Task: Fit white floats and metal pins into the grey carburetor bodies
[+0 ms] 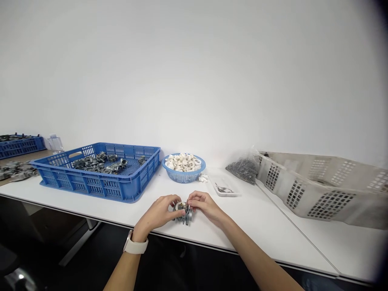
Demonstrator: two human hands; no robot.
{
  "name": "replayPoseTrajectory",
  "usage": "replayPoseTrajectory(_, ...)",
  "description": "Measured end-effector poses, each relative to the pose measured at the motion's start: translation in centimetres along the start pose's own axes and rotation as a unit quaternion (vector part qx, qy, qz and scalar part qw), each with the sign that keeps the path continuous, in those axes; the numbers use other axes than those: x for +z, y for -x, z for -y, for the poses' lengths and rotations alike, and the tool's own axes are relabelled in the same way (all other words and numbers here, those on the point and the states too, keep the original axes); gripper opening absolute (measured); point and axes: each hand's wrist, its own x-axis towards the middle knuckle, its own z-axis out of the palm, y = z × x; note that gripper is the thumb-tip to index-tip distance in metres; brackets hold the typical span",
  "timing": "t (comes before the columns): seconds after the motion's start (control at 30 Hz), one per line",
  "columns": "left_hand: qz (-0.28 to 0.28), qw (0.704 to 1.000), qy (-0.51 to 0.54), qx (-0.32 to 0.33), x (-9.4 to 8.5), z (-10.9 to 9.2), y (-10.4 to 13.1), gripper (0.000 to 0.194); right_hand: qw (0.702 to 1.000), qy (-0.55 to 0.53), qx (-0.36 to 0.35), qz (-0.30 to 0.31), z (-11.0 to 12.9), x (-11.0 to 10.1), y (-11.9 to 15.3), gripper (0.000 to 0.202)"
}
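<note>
Near the table's front edge a grey cast-metal part [187, 218] rests on the white top, with a whitish ring and some brass-coloured bits showing on its upper side. My left hand [163, 210] is closed around its left side, thumb across the front. At its upper right, the thumb and fingers of my right hand [203, 205] are pinched together, touching or very close to the part. Whatever small piece may be between those fingertips is hidden. Beyond my hands stands a blue basket [183, 176] heaped with white plastic rings [183, 162].
A large blue crate [121, 188] with metal parts [100, 162] stands left; more metal parts [18, 170] lie beyond it. Right of the basket are a shallow clear tray [226, 193] with small dark pieces, a bag of dark screw-like pieces [245, 169] and a long off-white crate [327, 198].
</note>
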Motion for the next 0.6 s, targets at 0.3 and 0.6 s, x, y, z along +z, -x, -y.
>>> replayPoseTrajectory(0.3, -0.014, 1.0, -0.02, -0.006, -0.1, -0.5, 0.2, 0.037, 1.0, -0.002, 0.004, -0.003, -0.6, -0.1, -0.1, 0.02)
replayPoseTrajectory(0.6, -0.021, 0.999, -0.034, -0.001, 0.1, -0.3, 0.3, 0.034, 0.999, -0.033, 0.014, 0.002, -1.5, -0.4, -0.7, 0.026)
